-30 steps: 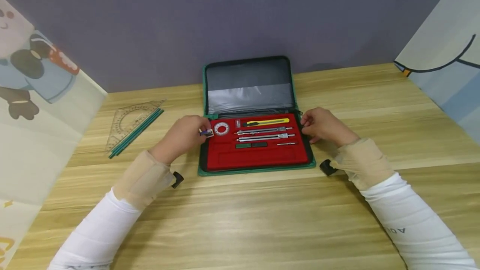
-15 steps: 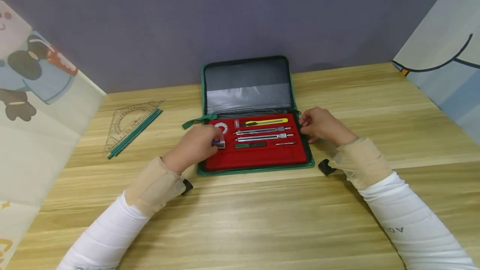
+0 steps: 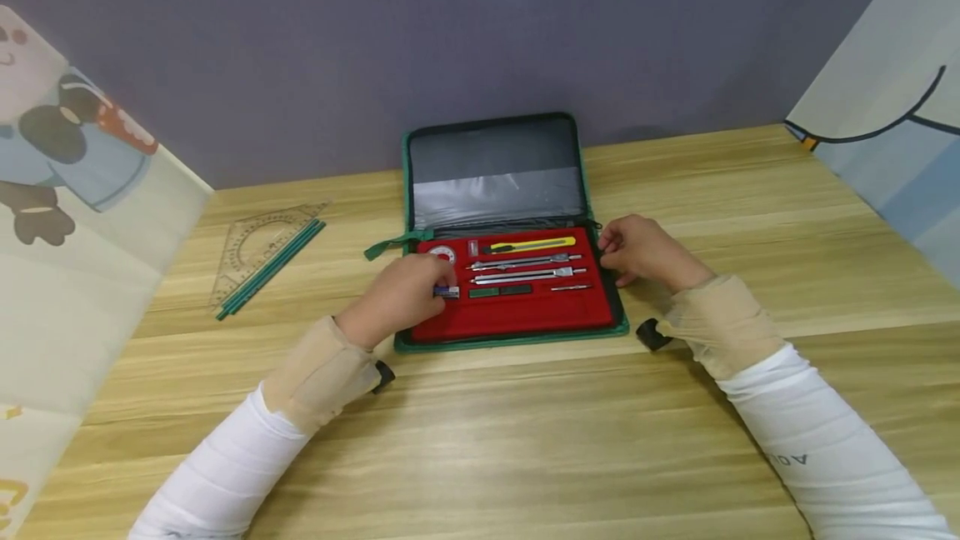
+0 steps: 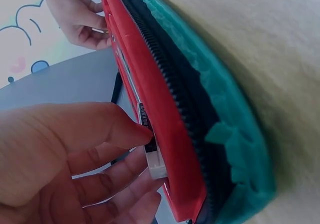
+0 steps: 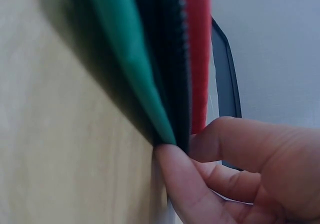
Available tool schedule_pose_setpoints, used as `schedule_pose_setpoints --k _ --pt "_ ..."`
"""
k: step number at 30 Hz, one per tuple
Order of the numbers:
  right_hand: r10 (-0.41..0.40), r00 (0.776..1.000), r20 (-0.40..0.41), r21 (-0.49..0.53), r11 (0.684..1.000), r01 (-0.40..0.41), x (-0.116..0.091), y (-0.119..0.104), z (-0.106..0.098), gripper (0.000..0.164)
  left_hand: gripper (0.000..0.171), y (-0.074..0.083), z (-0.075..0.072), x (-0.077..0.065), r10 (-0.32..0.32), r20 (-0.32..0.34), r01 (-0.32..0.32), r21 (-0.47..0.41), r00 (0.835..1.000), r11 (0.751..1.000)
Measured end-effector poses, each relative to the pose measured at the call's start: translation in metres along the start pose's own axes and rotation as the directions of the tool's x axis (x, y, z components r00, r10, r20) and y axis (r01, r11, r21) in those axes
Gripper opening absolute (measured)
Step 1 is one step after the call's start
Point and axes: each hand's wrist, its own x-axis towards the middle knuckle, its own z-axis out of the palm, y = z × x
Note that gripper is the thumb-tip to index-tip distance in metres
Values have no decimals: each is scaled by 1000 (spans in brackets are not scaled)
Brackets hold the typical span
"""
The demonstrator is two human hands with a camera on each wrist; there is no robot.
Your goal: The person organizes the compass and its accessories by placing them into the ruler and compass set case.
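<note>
Left hand (image 3: 403, 288) has shifted inward, pinching the sleeved eraser (image 3: 450, 292) over the red insert (image 3: 517, 317); right hand (image 3: 643, 252) grips the zip case (image 3: 622, 319). A slipping pinch could drop the eraser askew.

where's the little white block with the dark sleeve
In the head view, the block is in the left grip, at the left part of the red tray, just left of the green bar.
</note>
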Motion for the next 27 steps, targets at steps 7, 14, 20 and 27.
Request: schedule_pose_setpoints --k 7,14,20,27 --pt "-8 1000 -4 -5 1000 8 -1 -1 0 19 16 1 2 0 9 0 -9 18 1000 1000" --pt "-6 1000 -7 -5 1000 6 -2 0 -1 19 17 2 2 -2 9 -4 -9 28 1000 1000" --pt "-3 1000 -7 -3 1000 3 -2 1 -1 19 17 2 4 -2 34 -22 -33 41 999 999" --pt "-18 1000 -4 -3 1000 18 -2 1 0 20 16 0 5 -3 44 -33 -42 47 998 998"
